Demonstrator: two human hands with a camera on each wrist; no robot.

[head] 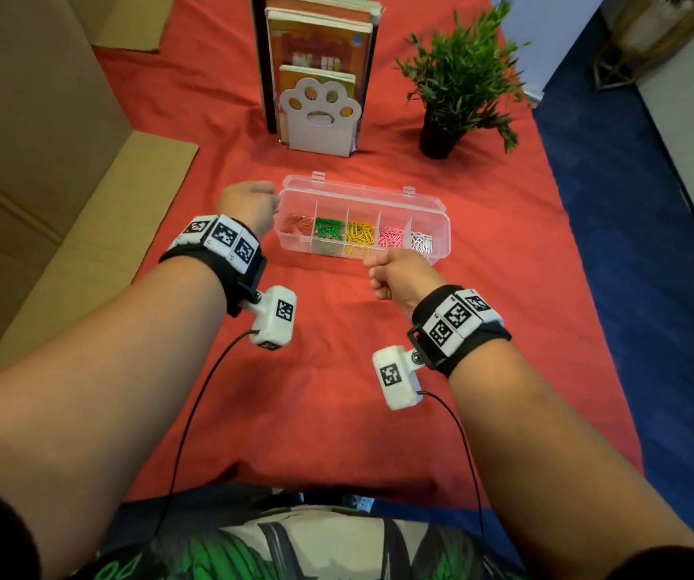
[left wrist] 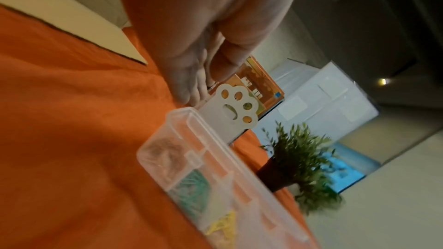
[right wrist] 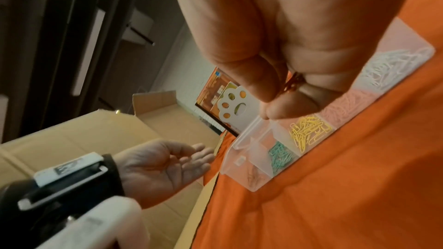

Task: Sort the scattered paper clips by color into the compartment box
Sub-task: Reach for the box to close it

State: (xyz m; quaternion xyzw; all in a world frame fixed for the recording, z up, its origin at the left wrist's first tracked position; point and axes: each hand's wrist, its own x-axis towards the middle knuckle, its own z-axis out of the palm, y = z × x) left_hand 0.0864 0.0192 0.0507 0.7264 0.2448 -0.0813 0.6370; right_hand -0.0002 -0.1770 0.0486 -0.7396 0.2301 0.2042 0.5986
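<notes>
A clear compartment box (head: pixel 441 238) lies on the red cloth. Its five sections hold red clips (head: pixel 297 224), green clips (head: pixel 329 230), yellow clips (head: pixel 360 235), pink clips (head: pixel 390 237) and white clips (head: pixel 421 241). My left hand (head: pixel 249 205) hovers at the box's left end; the right wrist view shows that left hand (right wrist: pixel 167 166) with palm bare and fingers relaxed. My right hand (head: pixel 399 274) is just in front of the box with its fingers curled. In the right wrist view, a reddish clip (right wrist: pixel 293 82) is tucked in those curled fingers above the box (right wrist: pixel 242 181).
A paw-shaped bookend (head: pixel 320 115) with upright books stands behind the box. A potted plant (head: pixel 458 85) is at the back right. Cardboard boxes (head: pixel 35 161) line the left side. Blue floor (head: pixel 630 286) lies beyond the cloth's right edge.
</notes>
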